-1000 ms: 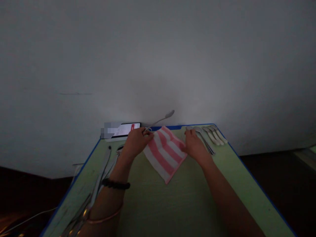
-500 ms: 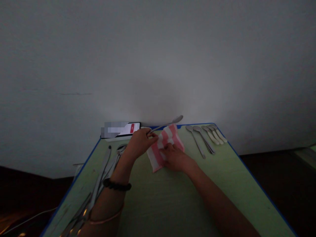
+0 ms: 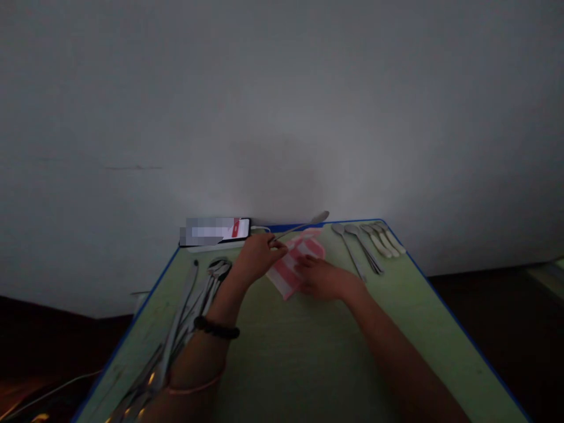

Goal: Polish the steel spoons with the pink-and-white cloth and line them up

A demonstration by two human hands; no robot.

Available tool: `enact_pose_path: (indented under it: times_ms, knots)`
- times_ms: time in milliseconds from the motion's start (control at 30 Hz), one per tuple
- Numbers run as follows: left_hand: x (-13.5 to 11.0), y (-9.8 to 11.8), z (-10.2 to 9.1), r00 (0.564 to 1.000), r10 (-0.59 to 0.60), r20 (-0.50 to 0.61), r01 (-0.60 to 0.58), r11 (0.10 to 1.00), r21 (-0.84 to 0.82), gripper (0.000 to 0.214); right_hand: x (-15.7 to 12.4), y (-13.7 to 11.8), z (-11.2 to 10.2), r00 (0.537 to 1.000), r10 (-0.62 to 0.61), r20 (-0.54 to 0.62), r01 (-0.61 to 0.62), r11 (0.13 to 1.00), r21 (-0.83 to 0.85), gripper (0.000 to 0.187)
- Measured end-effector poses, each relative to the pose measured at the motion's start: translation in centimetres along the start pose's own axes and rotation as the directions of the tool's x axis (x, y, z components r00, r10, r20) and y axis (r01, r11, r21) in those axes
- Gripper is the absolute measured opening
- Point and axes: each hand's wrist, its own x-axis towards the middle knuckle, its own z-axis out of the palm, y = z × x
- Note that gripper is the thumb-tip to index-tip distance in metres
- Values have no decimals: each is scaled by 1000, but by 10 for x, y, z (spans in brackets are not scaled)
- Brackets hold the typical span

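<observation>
My left hand (image 3: 258, 257) is closed on the handle of a metal spoon (image 3: 320, 217), whose bowl points up and to the right near the table's back edge. Below the spoon is a pink and white striped cloth (image 3: 288, 273). My right hand (image 3: 324, 277) grips the cloth, its fingers bent over the folds. To the right of the cloth lie several metal spoons (image 3: 351, 249) and several spoons with cream handles (image 3: 382, 242). A pile of metal cutlery (image 3: 207, 294) lies left of my left forearm, which covers part of it.
A phone (image 3: 240, 229) with a lit screen lies at the back left corner, a white cable (image 3: 262, 228) beside it. The pale green table (image 3: 282, 364) has a blue edge and stands against a grey wall (image 3: 282, 117).
My left hand and the spoon have shifted slightly right and down. My right hand has moved a little to the right, and the cloth has changed shape between the hands.
</observation>
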Motion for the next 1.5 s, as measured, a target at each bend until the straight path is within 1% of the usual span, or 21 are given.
enact_pose_path:
  times_ms: [67,133,267,333,400,500,600,767,867,967,1067,1167,1333,1500]
  knots:
    - [0,1,2,1000,7,9,-7,1000,0,19,-3,1,-4,999,19,44,-19,1000,-10,42]
    - [0,1,3,1000,12,18,-12,1000,2,19,-3,-1,-5,997,32,72,-32,999,1,48]
    - [0,0,4,999,17,32,-17,1000,12,19,0,-6,-4,996,70,63,-72,997,27,59]
    - [0,-1,4,999,19,37,-20,1000,19,19,0,-5,-6,995,64,76,-68,997,44,58]
    - [0,-2,5,999,23,42,-24,999,23,19,-2,-4,-9,994,59,95,-65,996,60,52]
    - [0,-3,4,998,27,53,-29,999,27,20,-6,-8,-11,989,108,98,-111,994,26,48]
    - [1,-3,3,998,18,67,-20,999,35,22,-6,-15,-10,984,159,74,-159,987,-13,53]
    - [0,-4,-1,997,1,78,-5,999,48,19,-4,-17,-9,983,164,82,-163,987,-10,61]
    - [0,-4,-1,997,1,81,-6,999,54,18,-8,-14,-15,987,120,107,-122,992,9,57]
    - [0,-4,-1,996,4,84,-9,998,59,19,-13,-12,-24,991,79,112,-85,995,46,49]
    - [2,-5,2,996,2,92,-7,998,54,18,-15,-14,-28,979,136,149,-142,989,31,42]
    - [2,-7,4,995,-9,104,4,999,52,18,-12,-21,-24,966,181,187,-180,983,-27,40]
    - [3,-10,5,993,-18,118,12,999,53,19,-8,-28,-12,978,189,92,-185,982,-48,53]
    - [3,-11,6,990,-27,135,19,998,56,20,-8,-28,-8,977,206,62,-205,979,-26,59]
